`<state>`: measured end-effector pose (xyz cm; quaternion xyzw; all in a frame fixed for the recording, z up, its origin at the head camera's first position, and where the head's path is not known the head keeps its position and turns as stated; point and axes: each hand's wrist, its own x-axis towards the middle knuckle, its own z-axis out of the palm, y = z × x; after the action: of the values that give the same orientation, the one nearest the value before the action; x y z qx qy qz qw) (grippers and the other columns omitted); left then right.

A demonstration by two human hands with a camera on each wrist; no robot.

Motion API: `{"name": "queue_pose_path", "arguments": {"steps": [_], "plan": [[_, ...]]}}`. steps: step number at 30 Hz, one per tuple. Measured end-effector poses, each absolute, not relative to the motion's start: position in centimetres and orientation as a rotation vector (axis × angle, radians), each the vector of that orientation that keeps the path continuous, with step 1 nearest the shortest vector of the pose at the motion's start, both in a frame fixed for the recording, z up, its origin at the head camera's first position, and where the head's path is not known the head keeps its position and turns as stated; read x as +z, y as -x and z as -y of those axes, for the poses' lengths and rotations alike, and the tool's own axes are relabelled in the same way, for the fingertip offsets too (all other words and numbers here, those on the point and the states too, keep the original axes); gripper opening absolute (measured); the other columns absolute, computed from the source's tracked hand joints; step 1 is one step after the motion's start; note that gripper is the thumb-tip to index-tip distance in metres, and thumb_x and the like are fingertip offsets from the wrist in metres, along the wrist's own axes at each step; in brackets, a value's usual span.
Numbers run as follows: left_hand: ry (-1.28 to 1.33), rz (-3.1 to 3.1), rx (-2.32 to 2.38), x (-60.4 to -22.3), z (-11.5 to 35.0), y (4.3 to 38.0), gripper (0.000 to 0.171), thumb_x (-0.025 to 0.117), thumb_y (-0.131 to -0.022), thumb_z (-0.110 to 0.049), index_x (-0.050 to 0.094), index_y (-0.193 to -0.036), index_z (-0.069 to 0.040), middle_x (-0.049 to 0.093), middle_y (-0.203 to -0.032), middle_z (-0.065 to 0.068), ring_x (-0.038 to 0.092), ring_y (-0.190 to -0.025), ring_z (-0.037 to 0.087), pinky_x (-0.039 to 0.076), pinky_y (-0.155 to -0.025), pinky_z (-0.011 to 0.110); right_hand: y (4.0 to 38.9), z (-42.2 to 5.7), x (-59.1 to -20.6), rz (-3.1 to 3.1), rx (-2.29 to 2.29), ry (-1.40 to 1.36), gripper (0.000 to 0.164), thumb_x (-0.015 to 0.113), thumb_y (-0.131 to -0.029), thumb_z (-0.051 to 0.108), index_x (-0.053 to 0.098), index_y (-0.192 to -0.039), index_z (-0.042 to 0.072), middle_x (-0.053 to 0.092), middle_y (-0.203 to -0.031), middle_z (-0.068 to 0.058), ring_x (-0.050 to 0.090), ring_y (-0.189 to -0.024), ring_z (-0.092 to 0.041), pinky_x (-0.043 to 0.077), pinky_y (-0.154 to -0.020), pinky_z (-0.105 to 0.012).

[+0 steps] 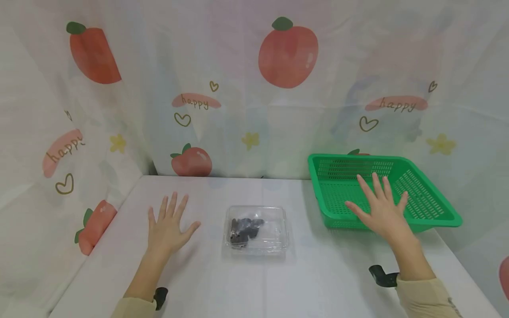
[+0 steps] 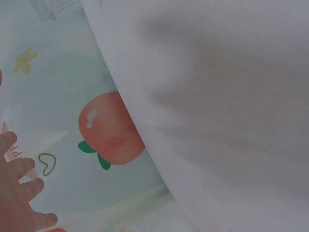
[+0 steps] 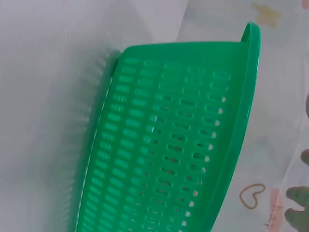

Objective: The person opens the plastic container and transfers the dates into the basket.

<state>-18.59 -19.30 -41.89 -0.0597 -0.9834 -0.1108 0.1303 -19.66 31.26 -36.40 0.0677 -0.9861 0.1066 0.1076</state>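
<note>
A clear plastic clamshell box (image 1: 274, 229) sits in the middle of the white table, with several small dark pieces (image 1: 243, 232) in its left half. To its left, my left hand (image 1: 165, 232) is held over the table with fingers spread and nothing in it. My right hand (image 1: 383, 212) is spread out too, holding nothing, and overlaps the near side of a green plastic basket (image 1: 330, 216) in the head view. In the right wrist view, the slotted side of the basket (image 3: 159, 45) fills the middle, and a few fingertips (image 3: 298, 220) show at the right edge.
A white cloth covers the table (image 1: 302, 282). Behind it and at the sides hangs a pale curtain (image 1: 238, 53) printed with fruit, hearts and flowers. The basket stands at the back right, close to the curtain. Dark wrist straps (image 1: 383, 277) stick out beside the sleeves.
</note>
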Motion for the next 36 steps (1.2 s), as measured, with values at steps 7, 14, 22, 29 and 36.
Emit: {"name": "queue_pose_path", "arguments": {"steps": [7, 14, 22, 29, 36], "plan": [[0.122, 2.692, -0.933, -42.5, 19.2, 18.3, 0.069, 0.054, -0.089, -0.042, 0.028, -0.143, -0.01, 0.031, -0.144, 0.017, 0.028, -0.131, 0.038, 0.024, -0.104, 0.058, 19.8, -28.7, -37.1, 2.538, 0.435, -0.328, 0.068, 0.057, -0.088, 0.037, 0.027, -0.144, 0.016, 0.029, -0.142, -0.021, 0.026, -0.129, -0.042, 0.01, -0.103, -0.066], [0.023, 2.415, -1.548, -43.3, 18.5, 18.0, 0.046, 0.054, -0.092, -0.019, 0.044, -0.132, 0.001, 0.055, -0.121, 0.021, 0.053, -0.112, 0.036, 0.045, -0.092, 0.047, 20.4, -25.6, -38.3, 2.294, 0.466, -0.504, 0.063, 0.039, -0.091, 0.053, 0.043, -0.133, 0.006, 0.047, -0.126, -0.021, 0.042, -0.114, -0.04, 0.025, -0.096, -0.065], [-0.219, 2.225, -2.18, -44.1, 17.0, 17.6, 0.036, 0.046, -0.094, -0.014, 0.05, -0.125, 0.004, 0.058, -0.116, 0.024, 0.058, -0.104, 0.036, 0.052, -0.081, 0.044, 20.5, -21.9, -39.6, 2.242, 0.446, -0.644, 0.061, 0.035, -0.093, 0.051, 0.049, -0.127, 0.002, 0.051, -0.121, -0.018, 0.047, -0.11, -0.036, 0.03, -0.094, -0.063], [-0.33, 2.113, -2.508, -45.1, 16.1, 17.3, 0.047, 0.047, -0.092, -0.023, 0.044, -0.129, 0.006, 0.056, -0.118, 0.026, 0.057, -0.105, 0.037, 0.053, -0.08, 0.043, 20.6, -19.1, -40.5, 2.246, 0.421, -0.749, 0.055, 0.038, -0.093, 0.047, 0.05, -0.126, 0.004, 0.052, -0.12, -0.015, 0.048, -0.11, -0.033, 0.033, -0.094, -0.06], [-0.437, 2.034, -2.695, -46.2, 15.1, 17.0, 0.05, 0.047, -0.091, -0.024, 0.042, -0.129, 0.009, 0.057, -0.115, 0.026, 0.059, -0.103, 0.036, 0.052, -0.081, 0.045, 20.8, -16.6, -41.7, 2.279, 0.393, -0.845, 0.054, 0.061, -0.08, 0.029, 0.048, -0.129, 0.009, 0.051, -0.122, -0.014, 0.048, -0.112, -0.033, 0.034, -0.095, -0.06]]}}
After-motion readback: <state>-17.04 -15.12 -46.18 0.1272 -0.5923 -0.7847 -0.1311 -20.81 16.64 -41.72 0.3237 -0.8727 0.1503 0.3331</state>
